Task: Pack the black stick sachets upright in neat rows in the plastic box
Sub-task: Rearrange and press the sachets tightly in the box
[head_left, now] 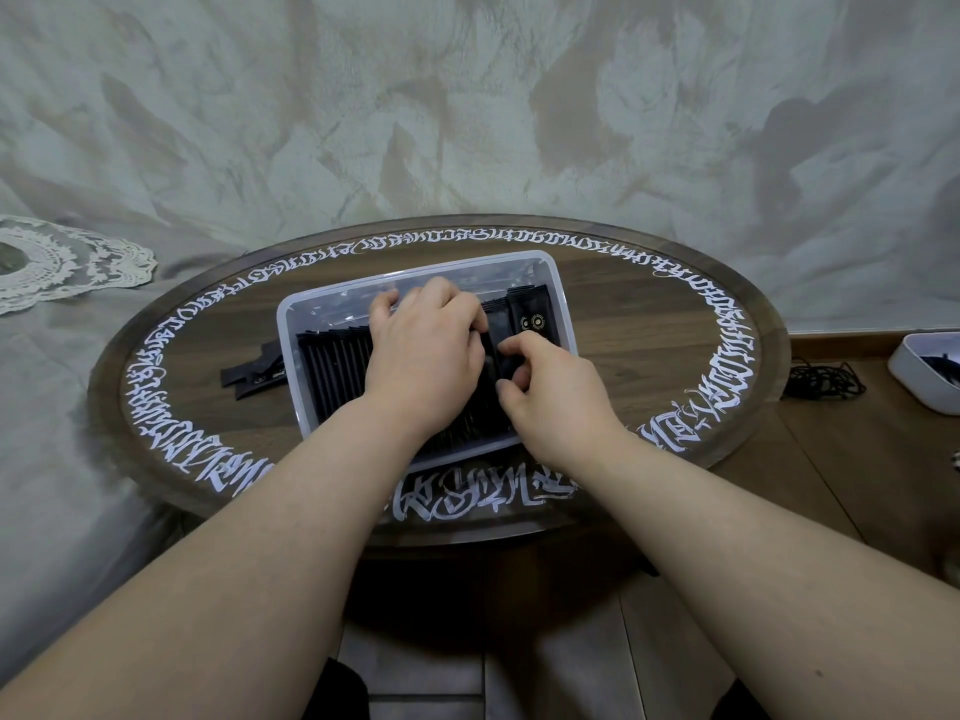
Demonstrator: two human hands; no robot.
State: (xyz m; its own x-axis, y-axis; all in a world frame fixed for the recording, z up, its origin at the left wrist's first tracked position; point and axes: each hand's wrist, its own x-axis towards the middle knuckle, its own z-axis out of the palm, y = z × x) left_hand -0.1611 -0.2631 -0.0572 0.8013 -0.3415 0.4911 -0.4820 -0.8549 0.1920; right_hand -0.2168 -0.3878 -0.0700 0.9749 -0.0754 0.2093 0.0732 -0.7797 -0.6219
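Clear plastic box [291,317] is set pretty much in the middle of the round wooden table [649,324], which is ringed with white calligraphy-style lettering. Black stick sachets [335,366] are stood upright in a tight row along the box's left part, and a few more sachets [535,317] with small gold round logos are stood near its far right corner. Both hands are sunk into the box. The left hand [426,356] is laid over the middle of the row, fingers curled down over the sachet tops toward the far wall of the box; whether anything is actually gripped can't be told, since the fingertips are hidden. The right hand [556,392] is placed just right of it, thumb and bent fingers pinched on a dark sachet at the near right part of the box.

A couple of loose sachets [249,374] are left flat on the table, touching the box's left wall. Well off to the right of the box, past the table edge, a white tray [914,379] is seen on the wooden floor, with a tangle of black cord [823,379] lying between it and the table. Far left of the box, a lace doily [62,262] is spread on pale fabric.
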